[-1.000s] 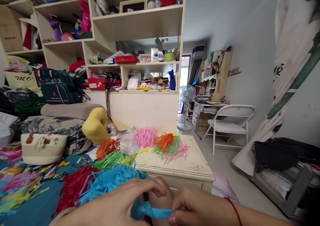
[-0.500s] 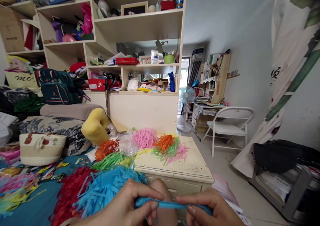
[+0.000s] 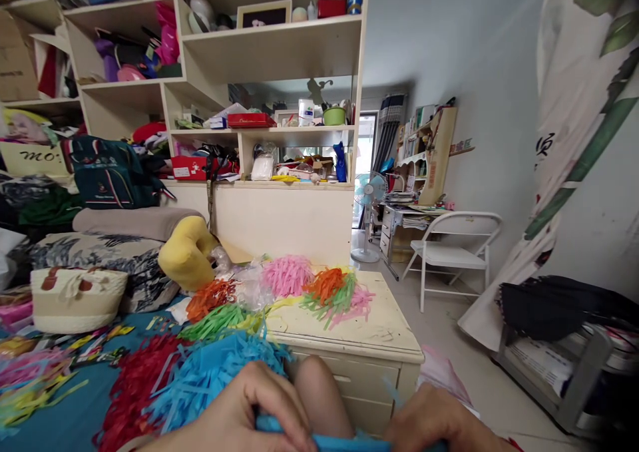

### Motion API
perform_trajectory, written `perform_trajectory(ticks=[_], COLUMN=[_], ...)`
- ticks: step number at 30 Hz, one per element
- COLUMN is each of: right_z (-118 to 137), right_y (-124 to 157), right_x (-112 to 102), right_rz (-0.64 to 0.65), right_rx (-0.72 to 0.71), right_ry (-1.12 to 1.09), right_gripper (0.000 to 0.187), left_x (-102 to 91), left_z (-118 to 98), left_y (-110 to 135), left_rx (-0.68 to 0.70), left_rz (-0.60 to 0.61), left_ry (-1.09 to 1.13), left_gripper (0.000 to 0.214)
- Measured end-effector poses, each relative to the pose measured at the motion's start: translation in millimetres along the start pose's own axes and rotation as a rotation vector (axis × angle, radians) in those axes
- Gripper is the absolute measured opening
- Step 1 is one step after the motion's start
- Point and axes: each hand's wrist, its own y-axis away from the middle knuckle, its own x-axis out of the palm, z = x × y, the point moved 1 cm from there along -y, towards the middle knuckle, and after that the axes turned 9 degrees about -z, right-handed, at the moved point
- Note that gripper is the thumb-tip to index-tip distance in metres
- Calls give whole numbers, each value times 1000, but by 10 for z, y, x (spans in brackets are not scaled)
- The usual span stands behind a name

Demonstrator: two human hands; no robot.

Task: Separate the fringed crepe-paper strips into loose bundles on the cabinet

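Note:
Low in the view, a blue paper strip (image 3: 349, 445) stretches between my two hands. My left hand (image 3: 252, 409) is closed on its left part, fingers curled over it. Around the other end, my right hand (image 3: 436, 417) is closed too; its fingertips are partly cut off by the bottom edge. Just beyond my left hand lies a heap of blue paper streamers (image 3: 214, 372), with a dark red heap of streamers (image 3: 137, 389) at its left. A bare knee (image 3: 319, 389) shows between the hands.
Pink streamers (image 3: 288, 275) and an orange and green bunch (image 3: 329, 289) lie on a cream cabinet (image 3: 379, 325). Left are a woven bag (image 3: 77, 302), a yellow cushion (image 3: 184, 255) and a backpack (image 3: 117, 176). A white folding chair (image 3: 452, 255) stands right.
Both hands have moved lower, taking the blue strip toward the bottom edge. The fingers have turned further over it. The view has shifted slightly.

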Motion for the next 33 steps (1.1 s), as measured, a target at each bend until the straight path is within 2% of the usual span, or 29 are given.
perform_trajectory(ticks=[3,6,10,12,14,17,20,22,25,28,30,33], right_z=[104,204,250,265,286,318,327,314,250,98,-71,-383], right_y=[-138,-302,-427,-440,-437,-428,-429,-437,-458,-503,-559,-703], right_x=[-75,-70,19,49,73,134,189,172,60,-36,-21,122], right_rz=[173,231,328,320,268,214,189,183,229,265,262,262], right_rx=[172,312,357,313,227,43,-87,-91,17,137,199,231], right_ry=[-18,-97,65,183,319,545,689,719,584,231,-11,-255], right_gripper=[32,47,18,21,23,20,21,23,26,34,44,51], left_x=[23,57,31,-11,-35,21,140,184,170,116,81,29], left_z=[-120,-229,-236,-206,-189,-178,-97,11,179,276,325,456], left_y=[-24,-29,11,22,1,-86,-168,-184,-164,-163,-192,-243], left_rx=[23,60,105,106,79,21,-32,-91,-282,-396,-337,-204], left_rz=[30,84,174,170,116,48,1,-48,-33,45,19,-126], left_ry=[-154,-357,-444,-476,-537,-610,-532,-390,-120,111,209,290], left_gripper=[13,18,25,22,16,35,17,9,9,20,23,23])
